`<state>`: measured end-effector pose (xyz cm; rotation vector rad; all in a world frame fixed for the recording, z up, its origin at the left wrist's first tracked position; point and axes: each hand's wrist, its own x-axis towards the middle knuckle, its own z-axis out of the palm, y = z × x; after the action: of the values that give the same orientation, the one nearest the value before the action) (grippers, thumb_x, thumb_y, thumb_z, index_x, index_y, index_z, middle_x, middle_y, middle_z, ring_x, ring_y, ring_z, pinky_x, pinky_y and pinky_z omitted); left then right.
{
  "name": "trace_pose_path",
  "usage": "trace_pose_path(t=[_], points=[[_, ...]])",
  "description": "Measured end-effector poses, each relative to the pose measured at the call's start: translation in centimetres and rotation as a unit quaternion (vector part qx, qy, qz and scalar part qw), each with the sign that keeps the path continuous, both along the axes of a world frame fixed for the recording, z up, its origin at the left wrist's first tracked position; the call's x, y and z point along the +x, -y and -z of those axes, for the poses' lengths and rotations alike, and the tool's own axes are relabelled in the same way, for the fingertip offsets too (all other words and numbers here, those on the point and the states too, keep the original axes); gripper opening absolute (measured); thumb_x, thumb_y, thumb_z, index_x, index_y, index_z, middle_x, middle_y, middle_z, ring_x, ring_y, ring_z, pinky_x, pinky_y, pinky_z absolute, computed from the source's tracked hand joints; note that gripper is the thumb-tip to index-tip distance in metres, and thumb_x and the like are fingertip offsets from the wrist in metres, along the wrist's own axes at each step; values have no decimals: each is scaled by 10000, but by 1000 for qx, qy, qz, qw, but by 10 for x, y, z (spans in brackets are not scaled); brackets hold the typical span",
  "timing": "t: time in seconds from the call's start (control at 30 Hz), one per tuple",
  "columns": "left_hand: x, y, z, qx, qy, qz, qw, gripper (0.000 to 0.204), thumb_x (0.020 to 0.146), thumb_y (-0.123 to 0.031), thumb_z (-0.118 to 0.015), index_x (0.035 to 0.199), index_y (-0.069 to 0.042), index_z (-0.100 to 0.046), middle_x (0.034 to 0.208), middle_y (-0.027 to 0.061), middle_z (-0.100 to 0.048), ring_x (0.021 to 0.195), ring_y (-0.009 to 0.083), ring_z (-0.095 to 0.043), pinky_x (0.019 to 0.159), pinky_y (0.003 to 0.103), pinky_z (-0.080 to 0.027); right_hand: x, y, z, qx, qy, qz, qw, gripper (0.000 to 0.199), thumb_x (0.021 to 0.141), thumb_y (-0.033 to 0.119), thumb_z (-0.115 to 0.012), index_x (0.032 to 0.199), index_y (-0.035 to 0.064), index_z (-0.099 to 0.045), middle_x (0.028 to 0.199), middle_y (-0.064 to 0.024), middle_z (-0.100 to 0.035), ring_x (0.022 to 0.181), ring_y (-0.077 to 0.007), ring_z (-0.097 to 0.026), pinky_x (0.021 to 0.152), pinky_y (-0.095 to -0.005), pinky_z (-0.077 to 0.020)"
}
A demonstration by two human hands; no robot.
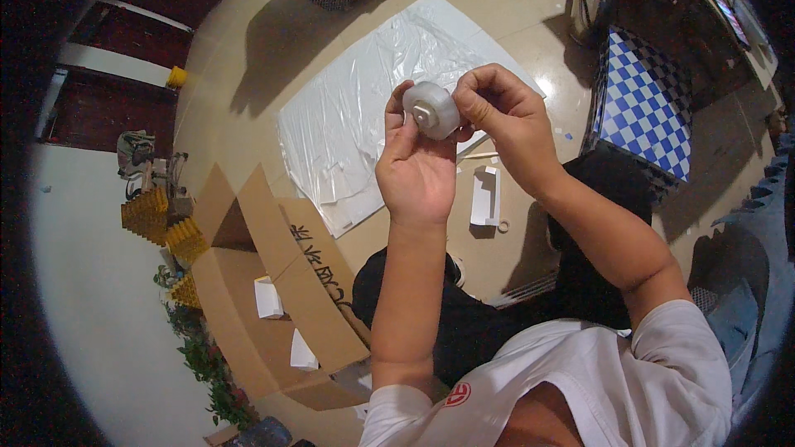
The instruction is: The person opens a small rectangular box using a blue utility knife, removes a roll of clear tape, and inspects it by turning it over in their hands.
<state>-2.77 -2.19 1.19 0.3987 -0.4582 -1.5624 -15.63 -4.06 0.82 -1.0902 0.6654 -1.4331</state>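
Note:
A translucent whitish roll point(441, 114), which looks like clear tape, is held up in front of me, with a small pale piece at its centre. My left hand point(418, 161) cups it from below, palm up, with fingers and thumb around its left side. At the roll's right edge, the thumb and fingertips of my right hand point(509, 120) are pinched together. Whether a loose end of tape lies in that pinch, I cannot make out.
Under my hands, a white board wrapped in clear plastic point(356, 108) lies on the floor. A small open white box point(485, 199) and a ring point(503, 227) sit nearer me. On the left stands an open cardboard box point(240, 281) holding white pieces. A blue-and-white checkered box point(642, 108) is at right.

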Motion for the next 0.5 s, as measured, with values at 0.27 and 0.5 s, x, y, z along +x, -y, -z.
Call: trace_pose_path(t=[0.27, 0.5], points=[[1, 0, -1, 42, -71, 28, 996, 283, 958, -201, -474, 1216, -94, -516, 1148, 92, -576, 1065, 244, -544, 878, 405, -438, -1, -5, -7, 16, -7, -36, 999, 176, 924, 151, -600, 1013, -1, -596, 878, -45, -628, 774, -99, -590, 682, -247, -498], [2, -3, -3, 45, 54, -3, 998, 354, 889, -209, -566, 1217, -97, -491, 1081, 59, -560, 1002, 194, -531, 875, 353, -413, 5, -6, -2, -24, -80, -42, 996, 221, 878, 135, -638, 1061, 20, -592, 988, -57, -629, 902, -117, -600, 741, -256, -507]])
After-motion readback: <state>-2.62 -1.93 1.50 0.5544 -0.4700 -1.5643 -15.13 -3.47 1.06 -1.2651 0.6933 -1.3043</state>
